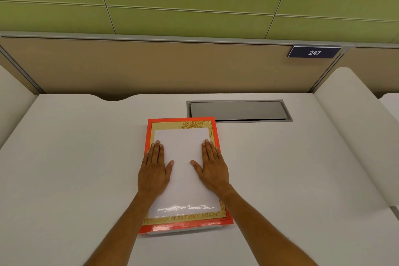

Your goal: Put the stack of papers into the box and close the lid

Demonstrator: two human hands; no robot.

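The red box (pixel 183 225) lies flat in the middle of the pale surface (pixel 64 157), its lid down and its long sides running near to far; a red border frames a gold band with a leaf pattern, and inside that sits a large white panel (pixel 183 179); whether this white area is printed on the lid or is paper cannot be told, and the stack of papers itself does not show. Both hands rest palm-down on the white area, fingers stretched flat and gripping nothing; the left hand (pixel 154 170) lies along the left edge, its outer fingers reaching over the red border; the right hand (pixel 213 168) lies along the right edge, fingertips just short of the gold band; the two thumbs point toward each other with a clear gap between. The box's far right corner just overlaps the frame of a grey hatch (pixel 237 111) set into the surface; left, right and near of the box the surface lies bare and wide; a tan partition (pixel 151 65) closes the far edge, carrying a dark plate (pixel 314 52) that reads 247.
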